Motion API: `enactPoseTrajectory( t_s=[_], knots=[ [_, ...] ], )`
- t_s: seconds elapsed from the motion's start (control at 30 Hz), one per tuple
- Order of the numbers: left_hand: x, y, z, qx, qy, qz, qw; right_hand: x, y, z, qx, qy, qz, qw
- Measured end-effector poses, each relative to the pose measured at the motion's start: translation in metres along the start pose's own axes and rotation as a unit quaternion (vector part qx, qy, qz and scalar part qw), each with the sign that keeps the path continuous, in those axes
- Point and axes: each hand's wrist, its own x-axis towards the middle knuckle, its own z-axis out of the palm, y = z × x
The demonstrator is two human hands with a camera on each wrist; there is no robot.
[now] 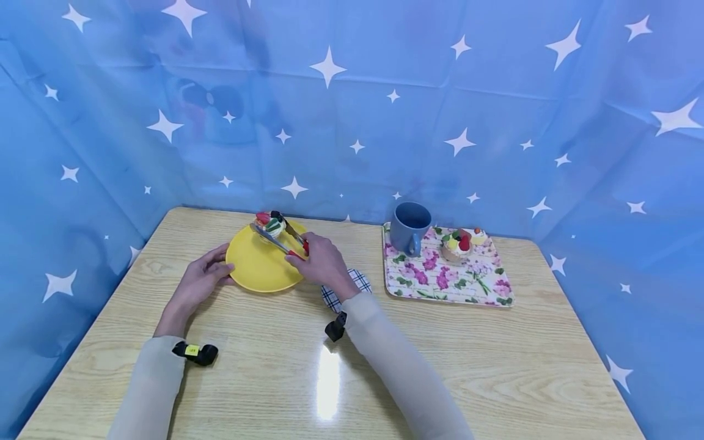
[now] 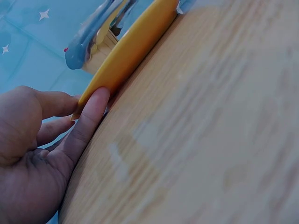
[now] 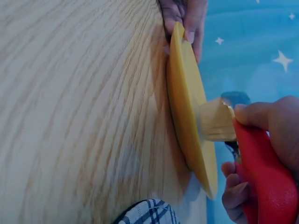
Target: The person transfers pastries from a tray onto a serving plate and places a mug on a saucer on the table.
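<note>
In the head view, my left hand [image 1: 200,278] holds the left rim of a yellow plate [image 1: 264,269], pinching it between thumb and fingers. My right hand [image 1: 324,260] grips tongs with red handles [image 3: 261,172]. Between the tongs' metal arms is a toy cupcake [image 1: 273,226] with white cream and red and green topping, over the far part of the plate. The right wrist view shows the cupcake's pale base right at the plate's surface. Part of its topping is hidden behind the tongs and fingers there.
A floral tray [image 1: 407,290] lies to the right, bearing a blue mug [image 1: 411,223], a fruit-topped cupcake [image 1: 458,245] and a small pale piece [image 1: 478,236]. A plaid round coaster [image 1: 360,281] is partly under my right wrist. A blue starry curtain [image 1: 330,134] hangs behind the wooden table.
</note>
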Motion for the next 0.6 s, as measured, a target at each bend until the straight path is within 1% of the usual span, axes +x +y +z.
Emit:
enactPoseTrajectory(
  t_s=[0.23, 0.6],
  knots=[
    [0.0014, 0.0000, -0.0001, 0.002, 0.000, 0.000, 1.0000, 0.0037, 0.0010, 0.0039, -0.005, 0.002, -0.002, 1.000],
    [-0.0014, 0.0013, 0.0003, 0.010, -0.001, 0.003, 0.9999, 0.0053, -0.0009, 0.0049, 0.004, -0.002, 0.003, 1.000]
  ],
)
